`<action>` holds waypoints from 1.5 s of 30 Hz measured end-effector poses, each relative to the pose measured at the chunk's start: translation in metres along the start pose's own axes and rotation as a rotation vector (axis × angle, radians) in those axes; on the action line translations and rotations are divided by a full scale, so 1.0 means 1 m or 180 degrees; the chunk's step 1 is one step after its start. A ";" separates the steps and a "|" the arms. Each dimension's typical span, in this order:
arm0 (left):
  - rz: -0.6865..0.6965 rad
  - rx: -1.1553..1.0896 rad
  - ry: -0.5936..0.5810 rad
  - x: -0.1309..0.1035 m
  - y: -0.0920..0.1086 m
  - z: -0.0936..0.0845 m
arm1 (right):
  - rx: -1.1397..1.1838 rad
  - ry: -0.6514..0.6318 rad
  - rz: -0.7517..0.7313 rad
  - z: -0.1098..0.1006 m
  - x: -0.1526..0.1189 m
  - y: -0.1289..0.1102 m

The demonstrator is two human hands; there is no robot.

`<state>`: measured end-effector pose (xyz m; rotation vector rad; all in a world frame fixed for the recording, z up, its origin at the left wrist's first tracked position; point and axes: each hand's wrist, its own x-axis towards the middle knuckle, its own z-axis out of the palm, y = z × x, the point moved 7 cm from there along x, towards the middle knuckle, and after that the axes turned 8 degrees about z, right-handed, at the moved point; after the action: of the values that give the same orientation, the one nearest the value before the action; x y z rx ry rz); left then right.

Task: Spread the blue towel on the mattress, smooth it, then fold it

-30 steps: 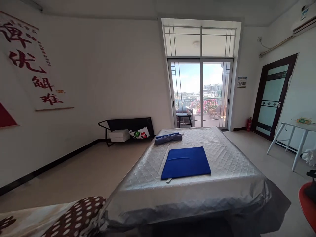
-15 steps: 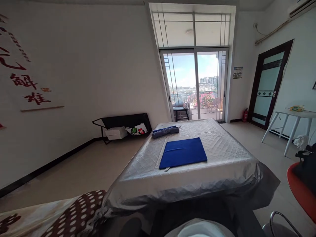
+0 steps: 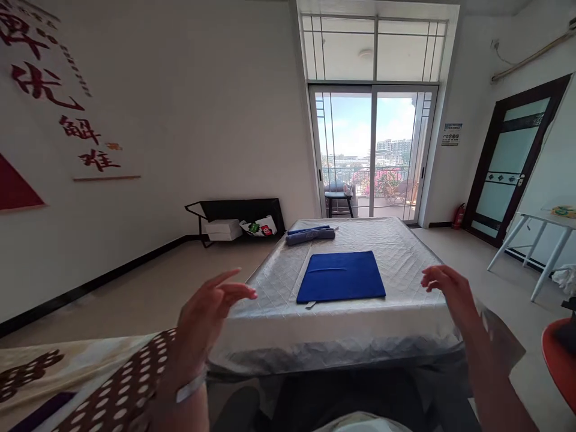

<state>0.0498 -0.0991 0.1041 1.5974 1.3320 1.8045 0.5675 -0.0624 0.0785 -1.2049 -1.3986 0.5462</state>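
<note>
My left hand (image 3: 211,306) is raised in the air just off the near left side of the bed-like surface, fingers apart and holding nothing. A light band circles that wrist. Over the near right side hovers my right hand (image 3: 447,285), its fingers loosely curved with nothing in them. Between the two hands, a flat blue rectangular cloth (image 3: 342,279) with a small white tag lies on the silver quilted cover (image 3: 270,297). Behind it rests a rolled grey-blue bundle (image 3: 310,236), with a blue piece along its far side. Neither hand touches these things.
To the left, a brown polka-dot blanket (image 3: 117,384) spreads beside the cover. A black low frame (image 3: 240,210) holding white boxes (image 3: 222,230) stands by the wall. On the right are a white table (image 3: 546,221) and a red chair (image 3: 558,354). Sliding glass doors (image 3: 373,150) are ahead.
Both my hands have come up into view from below. The view has shifted slightly left and levelled. The blue cloth and the rolled bundle lie as before.
</note>
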 end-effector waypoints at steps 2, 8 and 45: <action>0.0122 0.0232 -0.0084 0.019 -0.023 0.037 | -0.0191 -0.0271 0.0058 0.046 0.014 0.011; 0.0291 0.1476 -0.0522 0.024 -0.115 0.136 | -0.1321 -0.0401 -0.0125 0.140 0.012 0.067; 0.0420 0.2954 -0.1516 0.007 -0.168 0.148 | -0.2572 -0.1035 0.0477 0.154 -0.003 0.093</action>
<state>0.1343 0.0445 -0.0458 2.3957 1.9568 0.7268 0.4575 0.0159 -0.0396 -1.9357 -1.9031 0.2778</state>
